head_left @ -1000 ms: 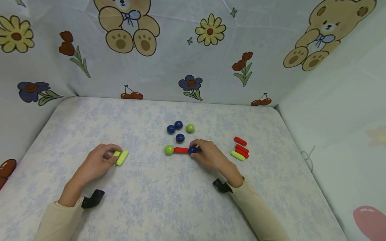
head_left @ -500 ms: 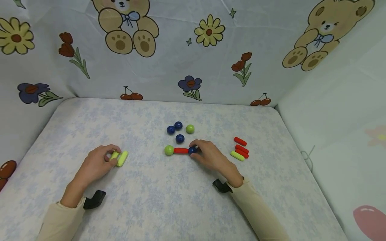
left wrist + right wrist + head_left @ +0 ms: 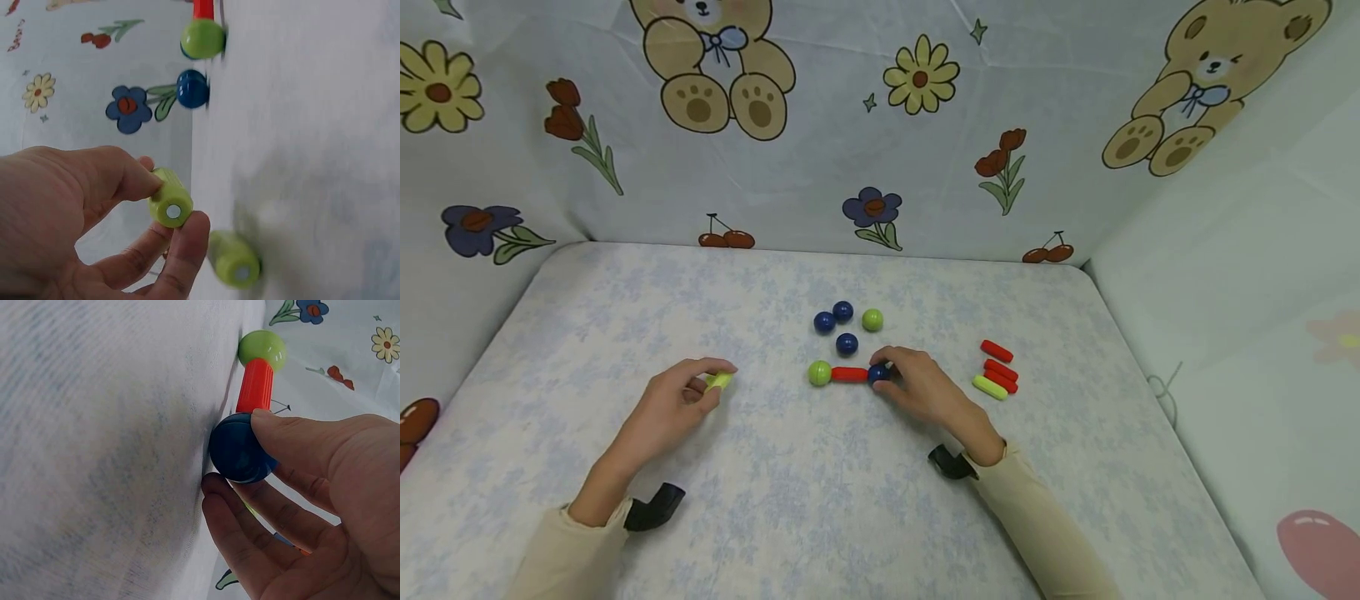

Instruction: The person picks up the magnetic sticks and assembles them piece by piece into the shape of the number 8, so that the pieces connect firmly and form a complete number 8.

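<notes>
My left hand (image 3: 664,414) pinches a yellow-green magnetic rod (image 3: 169,203) between thumb and fingers, just above the table. A pale metal disc shows at the rod's end. Below it, a second yellow-green rod (image 3: 234,259) lies on the cloth; the fingers mostly hide it in the head view. With thumb and fingertips, my right hand (image 3: 925,386) holds a blue ball (image 3: 237,449) on the table. That ball joins one end of a red rod (image 3: 850,375), and a green ball (image 3: 820,373) sits at the other end.
Behind the joined piece lie loose blue balls (image 3: 847,344) and a green ball (image 3: 872,320). Right of my right hand are several red rods (image 3: 997,351) and one yellow-green rod (image 3: 990,387). A printed cloth wall (image 3: 805,167) rises at the table's back edge.
My left hand has moved right, taking a yellow-green rod up from the table. The right hand and the joined piece have stayed in place.
</notes>
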